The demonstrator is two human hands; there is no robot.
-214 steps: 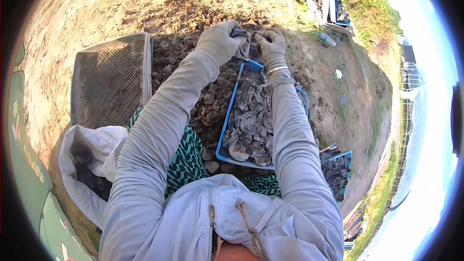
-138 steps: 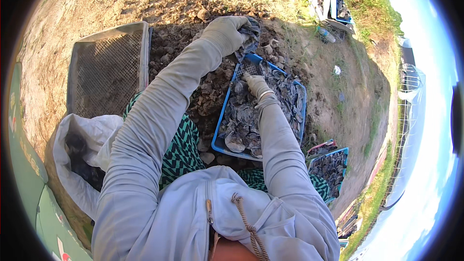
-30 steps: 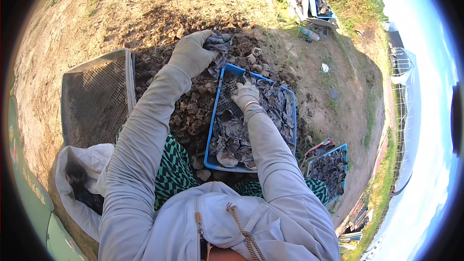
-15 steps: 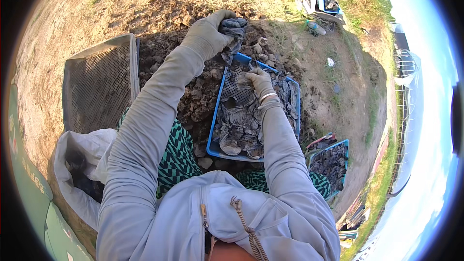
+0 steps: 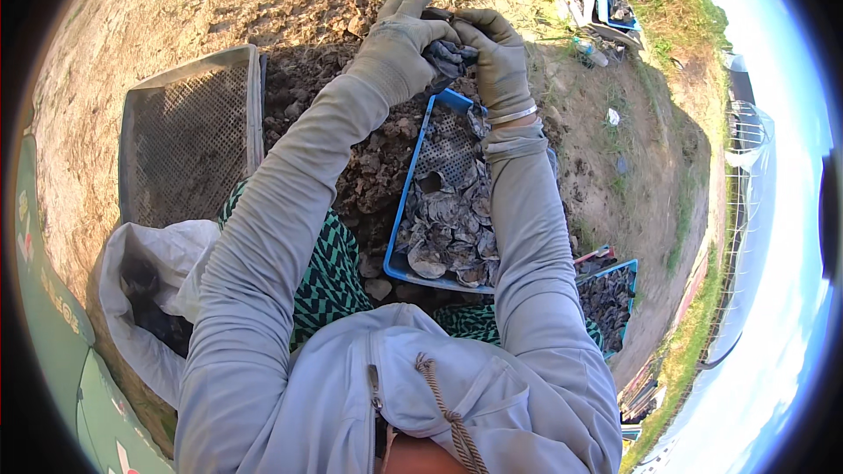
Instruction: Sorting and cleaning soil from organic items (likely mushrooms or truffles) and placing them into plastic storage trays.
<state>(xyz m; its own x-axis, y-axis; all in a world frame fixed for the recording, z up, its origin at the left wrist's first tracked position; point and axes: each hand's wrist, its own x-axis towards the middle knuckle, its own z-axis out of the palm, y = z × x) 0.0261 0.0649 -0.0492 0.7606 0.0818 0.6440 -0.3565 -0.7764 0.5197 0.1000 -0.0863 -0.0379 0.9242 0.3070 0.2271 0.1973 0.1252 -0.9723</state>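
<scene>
- Clamping a dark crumpled wad in the left hand, at 12 o'clock
- Pinching its edge with the right hand
- Bare at 12 in the blue tray, heaped with grey scraps toward 6, seemingly mostly undone

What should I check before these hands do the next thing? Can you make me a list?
1. Gloves on both hands: ok.
2. Left hand holding the dark crumpled pieces: ok.
3. Right hand gripping them too: cannot tell; it's right up against them.
4. Blue tray upright, just below the hands in the picture: ok.
5. White sack open at the top: ok.
6. How many pieces are held: cannot tell; they're bunched up.
</scene>
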